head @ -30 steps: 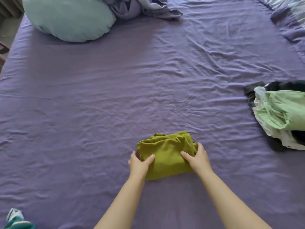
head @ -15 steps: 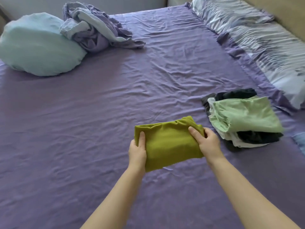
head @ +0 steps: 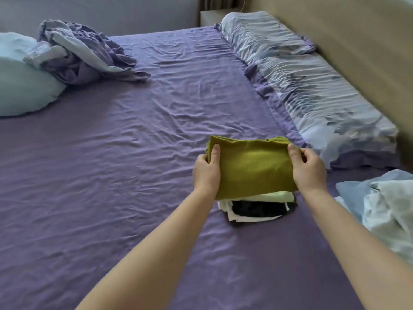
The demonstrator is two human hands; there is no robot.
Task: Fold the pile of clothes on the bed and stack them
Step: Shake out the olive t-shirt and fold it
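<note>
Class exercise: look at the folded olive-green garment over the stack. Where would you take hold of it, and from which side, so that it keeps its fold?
Probably by its two short side edges, from the left and right together. The olive-green garment is a wide, soft rectangle, so it would likely sag if held at one point. The left hand and right hand grip it that way, thumbs on top.

I'm looking at a bedroom in a home. Wide bed w/ wrinkled purple fitted sheet fills the view. Beyond the fingers and to the right, two striped pillows lie along a tan headboard. Far left of the fingers: pale blue pillow w/ a crumpled lavender sheet touching it. Small stack of folded clothes sits just under the hands, loose pale laundry nearby to the right. Plain wall and curtain edge at the back.
</note>
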